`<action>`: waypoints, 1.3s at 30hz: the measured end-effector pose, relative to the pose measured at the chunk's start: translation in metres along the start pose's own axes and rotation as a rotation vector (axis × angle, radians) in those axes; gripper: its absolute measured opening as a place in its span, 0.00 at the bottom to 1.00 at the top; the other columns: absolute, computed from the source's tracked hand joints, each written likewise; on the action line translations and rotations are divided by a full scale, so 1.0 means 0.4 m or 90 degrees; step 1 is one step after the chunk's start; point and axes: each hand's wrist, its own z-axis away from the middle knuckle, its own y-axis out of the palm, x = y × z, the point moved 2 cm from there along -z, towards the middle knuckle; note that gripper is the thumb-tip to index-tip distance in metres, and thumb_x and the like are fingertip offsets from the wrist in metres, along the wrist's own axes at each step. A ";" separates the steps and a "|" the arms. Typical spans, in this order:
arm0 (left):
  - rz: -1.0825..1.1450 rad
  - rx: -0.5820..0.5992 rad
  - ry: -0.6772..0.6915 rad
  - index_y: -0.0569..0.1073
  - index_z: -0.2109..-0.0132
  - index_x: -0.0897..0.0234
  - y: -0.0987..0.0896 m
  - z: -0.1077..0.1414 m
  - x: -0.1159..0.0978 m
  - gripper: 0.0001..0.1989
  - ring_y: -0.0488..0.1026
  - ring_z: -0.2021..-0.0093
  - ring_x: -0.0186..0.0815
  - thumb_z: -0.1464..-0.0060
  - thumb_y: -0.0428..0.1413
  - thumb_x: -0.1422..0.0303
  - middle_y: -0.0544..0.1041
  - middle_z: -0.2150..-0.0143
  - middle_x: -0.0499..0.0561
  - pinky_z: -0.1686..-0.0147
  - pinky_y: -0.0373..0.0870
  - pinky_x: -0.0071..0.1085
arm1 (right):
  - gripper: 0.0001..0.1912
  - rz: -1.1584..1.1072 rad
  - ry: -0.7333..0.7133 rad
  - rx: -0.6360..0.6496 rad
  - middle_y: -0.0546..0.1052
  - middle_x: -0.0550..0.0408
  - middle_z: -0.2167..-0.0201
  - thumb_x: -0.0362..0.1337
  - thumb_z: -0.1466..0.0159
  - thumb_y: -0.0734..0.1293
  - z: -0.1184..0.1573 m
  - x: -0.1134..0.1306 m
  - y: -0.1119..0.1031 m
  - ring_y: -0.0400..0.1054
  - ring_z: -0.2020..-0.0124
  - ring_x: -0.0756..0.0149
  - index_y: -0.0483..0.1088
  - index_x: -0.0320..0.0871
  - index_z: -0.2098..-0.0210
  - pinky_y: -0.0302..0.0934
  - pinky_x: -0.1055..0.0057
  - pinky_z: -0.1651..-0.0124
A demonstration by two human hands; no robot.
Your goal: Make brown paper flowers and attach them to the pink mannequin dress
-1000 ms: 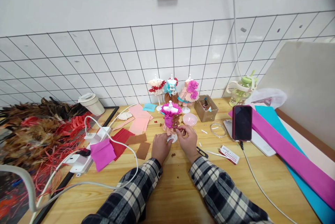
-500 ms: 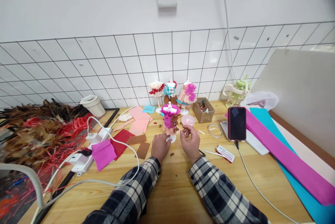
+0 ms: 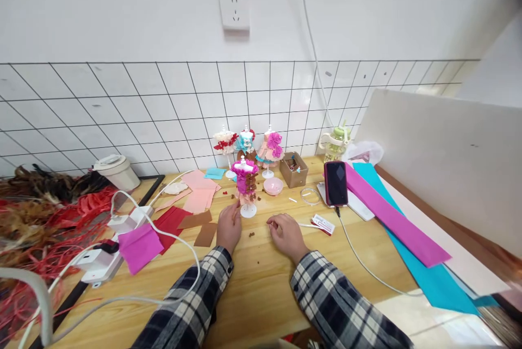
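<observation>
A small dress-form stand (image 3: 248,211) stands upright in front of me, wearing a magenta ruffled paper dress (image 3: 244,182) with brown pieces down its right side and a pale pink lower part. Just left of its white base lies my left hand (image 3: 229,228), fingers stretched forward and not wrapped around the stand. My right hand (image 3: 286,236) rests on the table to the right, thumb and fingers curled together; whatever may be between them is too small to make out. Between the hands lies a brown scrap (image 3: 252,234). A pink bowl (image 3: 273,186) sits behind the right hand.
Three more dressed forms (image 3: 246,142) stand at the back beside a cardboard box (image 3: 294,169). Paper sheets (image 3: 167,226) and a power strip (image 3: 100,267) with cables lie left, near feathers (image 3: 24,191). A phone (image 3: 336,184) and long coloured paper (image 3: 403,224) lie right.
My left hand has let go of the stand's base and lies beside it. My right hand has drawn back from the dress toward me, down to the table. The view has shifted right.
</observation>
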 end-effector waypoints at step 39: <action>-0.157 0.170 -0.037 0.73 0.55 0.58 -0.182 0.148 0.080 0.13 0.68 0.50 0.41 0.44 0.48 0.71 0.73 0.50 0.53 0.48 0.62 0.42 | 0.16 0.360 0.151 -0.037 0.78 0.49 0.62 0.39 0.37 0.60 -0.367 -0.172 -0.215 0.69 0.66 0.59 0.73 0.50 0.52 0.55 0.67 0.67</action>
